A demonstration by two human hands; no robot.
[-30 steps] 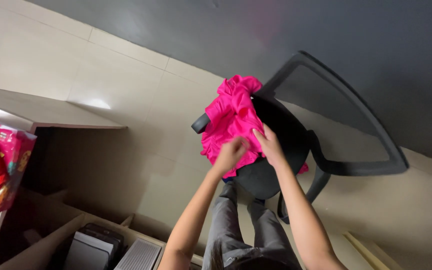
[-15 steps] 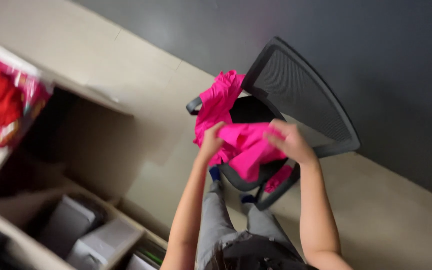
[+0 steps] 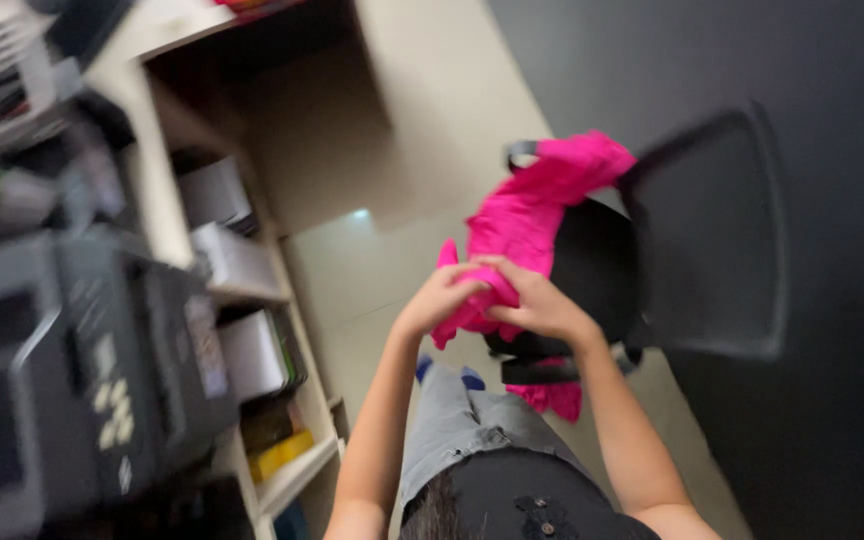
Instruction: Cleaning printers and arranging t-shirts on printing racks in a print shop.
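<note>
— What is at your far left?

— A dark machine (image 3: 62, 370) is there, blurred. Beside it is a shelf (image 3: 252, 300) with grey boxes (image 3: 237, 260) and something yellow low down. I cannot tell more; the picture is smeared.

— And your hands?

— My left hand (image 3: 439, 297) is closed on the pink cloth (image 3: 527, 215), at its lower end. My right hand (image 3: 535, 300) is just beside it, fingers curled down on the same bunched part. The two hands touch almost.

— Where is the cloth?

— It lies over the seat and armrest of the black chair (image 3: 712, 240). One piece hangs under the seat. The chair stands on the pale floor (image 3: 402, 130), before a dark wall (image 3: 832, 80) at the right.
</note>
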